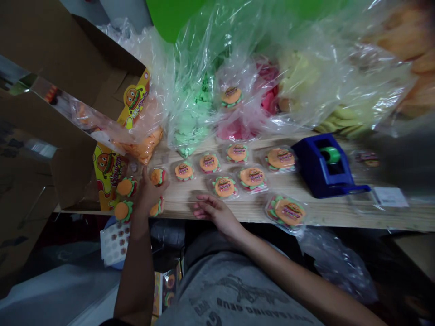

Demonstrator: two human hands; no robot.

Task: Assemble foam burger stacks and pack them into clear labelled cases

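My left hand (148, 192) reaches up to the left end of a wooden table (340, 210), its fingers closed on a small burger-shaped toy in a clear pack (158, 176); a second such pack (157, 207) sits under the palm. My right hand (215, 210) rests near the table's front edge with fingers stretched out flat, holding nothing. Several more packed burger toys lie in rows on the wood, among them one (224, 186) just beyond my right fingers and one (287, 212) at the front edge.
A yellow printed display box (108, 165) holds burger toys at the left, beside brown cartons (68, 59). Clear plastic bags (204, 104) of green, red, yellow and orange pieces line the back. A blue tape dispenser (321, 167) stands at right.
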